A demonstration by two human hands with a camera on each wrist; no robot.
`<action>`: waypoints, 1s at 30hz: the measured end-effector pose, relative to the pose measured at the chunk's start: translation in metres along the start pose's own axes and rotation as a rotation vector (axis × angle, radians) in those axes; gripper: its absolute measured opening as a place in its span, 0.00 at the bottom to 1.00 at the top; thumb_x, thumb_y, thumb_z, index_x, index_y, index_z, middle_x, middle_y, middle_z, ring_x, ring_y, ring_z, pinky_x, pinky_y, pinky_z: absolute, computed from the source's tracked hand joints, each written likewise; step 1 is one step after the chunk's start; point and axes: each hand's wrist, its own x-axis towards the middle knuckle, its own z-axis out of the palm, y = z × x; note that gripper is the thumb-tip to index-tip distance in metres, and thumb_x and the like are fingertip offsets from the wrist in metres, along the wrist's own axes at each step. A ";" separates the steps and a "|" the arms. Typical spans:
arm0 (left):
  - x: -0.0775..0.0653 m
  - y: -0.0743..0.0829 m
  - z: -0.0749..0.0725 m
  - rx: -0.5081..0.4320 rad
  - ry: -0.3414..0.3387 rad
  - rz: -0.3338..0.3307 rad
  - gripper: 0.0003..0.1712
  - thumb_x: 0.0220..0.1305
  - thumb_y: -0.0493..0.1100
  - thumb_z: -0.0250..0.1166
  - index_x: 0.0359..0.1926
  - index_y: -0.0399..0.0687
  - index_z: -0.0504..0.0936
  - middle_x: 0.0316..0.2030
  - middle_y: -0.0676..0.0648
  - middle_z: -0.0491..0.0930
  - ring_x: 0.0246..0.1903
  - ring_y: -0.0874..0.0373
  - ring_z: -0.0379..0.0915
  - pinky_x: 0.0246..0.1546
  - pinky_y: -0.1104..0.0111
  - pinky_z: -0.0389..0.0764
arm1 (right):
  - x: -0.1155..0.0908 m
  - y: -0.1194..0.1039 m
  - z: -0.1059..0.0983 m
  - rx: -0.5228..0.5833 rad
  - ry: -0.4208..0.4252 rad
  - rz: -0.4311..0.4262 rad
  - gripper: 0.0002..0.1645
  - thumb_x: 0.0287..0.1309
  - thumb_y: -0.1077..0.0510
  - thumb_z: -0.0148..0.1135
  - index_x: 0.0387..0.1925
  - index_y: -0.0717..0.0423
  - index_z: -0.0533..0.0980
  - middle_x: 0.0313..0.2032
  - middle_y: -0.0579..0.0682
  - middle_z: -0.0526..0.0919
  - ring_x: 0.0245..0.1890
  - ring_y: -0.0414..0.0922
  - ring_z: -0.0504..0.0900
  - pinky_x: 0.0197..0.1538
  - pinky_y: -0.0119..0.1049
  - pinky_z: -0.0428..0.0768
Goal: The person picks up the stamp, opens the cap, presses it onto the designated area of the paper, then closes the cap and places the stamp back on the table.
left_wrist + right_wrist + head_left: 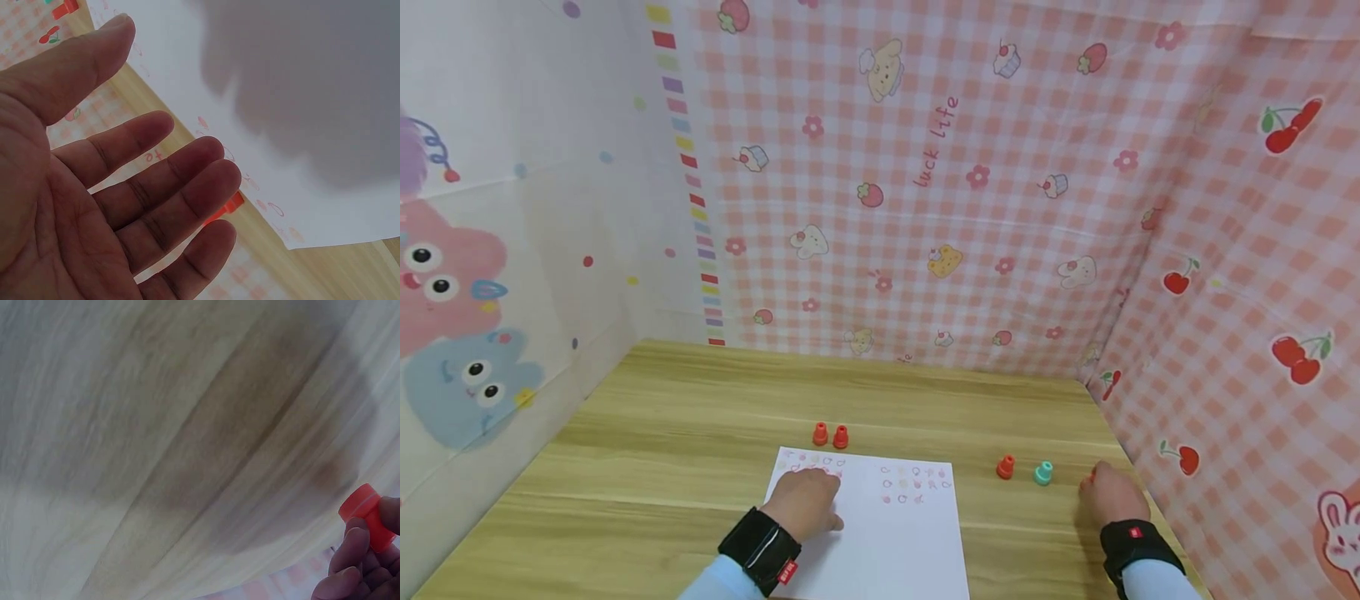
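A white sheet of paper [898,542] carries small stamped prints in two groups near its far edge. Over its left part is my left hand [805,502], fingers loosely extended and apart, with nothing in the palm [81,212]. My right hand [1114,493] is at the table's right side, pinching a small red toy stamp [367,515] between thumb and fingers. Left of that hand stand a teal stamp [1043,473] and another red stamp [1005,467]. Two more red stamps, one left [821,433] and one right [841,437], stand just beyond the paper's far edge.
The wood-grain table [700,417] is bounded by a pink checked cloth [925,225] at the back and another cherry-print cloth [1232,333] at the right. A white cartoon-print cloth [550,225] hangs on the left.
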 end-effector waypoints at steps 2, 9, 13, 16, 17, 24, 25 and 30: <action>0.000 0.000 0.000 -0.005 -0.003 -0.004 0.23 0.37 0.55 0.74 0.31 0.46 0.79 0.23 0.50 0.75 0.25 0.55 0.72 0.27 0.59 0.72 | 0.000 -0.001 0.001 -0.008 -0.023 0.009 0.11 0.58 0.60 0.49 0.33 0.69 0.69 0.27 0.62 0.76 0.27 0.56 0.76 0.32 0.52 0.71; 0.000 0.000 0.003 -0.002 0.000 -0.001 0.23 0.37 0.56 0.74 0.30 0.46 0.80 0.22 0.51 0.75 0.25 0.55 0.72 0.26 0.59 0.72 | -0.001 -0.002 0.006 -0.031 -0.055 0.014 0.12 0.58 0.60 0.48 0.35 0.69 0.70 0.28 0.64 0.76 0.26 0.55 0.76 0.30 0.52 0.72; 0.001 0.000 0.002 -0.002 -0.013 -0.010 0.23 0.37 0.56 0.74 0.32 0.46 0.81 0.22 0.51 0.75 0.25 0.55 0.72 0.27 0.59 0.72 | -0.001 -0.003 0.007 -0.032 -0.054 0.012 0.14 0.57 0.60 0.48 0.38 0.70 0.69 0.30 0.65 0.76 0.28 0.57 0.76 0.32 0.53 0.72; 0.001 -0.001 0.002 -0.006 -0.030 -0.021 0.23 0.38 0.56 0.74 0.32 0.46 0.81 0.23 0.51 0.76 0.26 0.55 0.72 0.28 0.59 0.73 | -0.001 -0.004 0.007 -0.025 -0.047 0.015 0.17 0.57 0.60 0.48 0.43 0.72 0.68 0.35 0.69 0.76 0.32 0.61 0.76 0.35 0.55 0.72; 0.001 -0.001 0.002 -0.006 -0.034 -0.024 0.23 0.38 0.56 0.74 0.32 0.46 0.81 0.23 0.51 0.76 0.26 0.55 0.72 0.28 0.59 0.73 | -0.001 -0.004 0.007 -0.022 -0.044 0.017 0.18 0.57 0.60 0.48 0.44 0.73 0.67 0.37 0.70 0.76 0.33 0.62 0.76 0.36 0.55 0.72; 0.000 0.000 0.001 0.000 -0.040 -0.029 0.23 0.38 0.56 0.74 0.31 0.47 0.80 0.23 0.51 0.75 0.26 0.55 0.72 0.28 0.59 0.73 | -0.002 -0.008 0.004 -0.027 -0.028 0.052 0.24 0.55 0.59 0.48 0.49 0.74 0.65 0.42 0.72 0.74 0.37 0.65 0.75 0.37 0.57 0.71; 0.000 0.000 0.002 0.001 -0.037 -0.026 0.23 0.38 0.56 0.74 0.31 0.46 0.80 0.23 0.51 0.75 0.26 0.55 0.72 0.28 0.59 0.73 | -0.002 -0.009 0.003 -0.031 -0.028 0.060 0.24 0.55 0.58 0.49 0.49 0.73 0.65 0.42 0.72 0.74 0.37 0.64 0.75 0.37 0.57 0.71; -0.001 0.000 0.002 0.005 -0.018 -0.012 0.22 0.38 0.56 0.74 0.30 0.46 0.79 0.22 0.51 0.75 0.25 0.55 0.72 0.26 0.59 0.72 | -0.002 -0.013 -0.005 -0.042 -0.028 0.086 0.26 0.55 0.56 0.51 0.49 0.73 0.65 0.39 0.71 0.75 0.32 0.61 0.76 0.34 0.55 0.72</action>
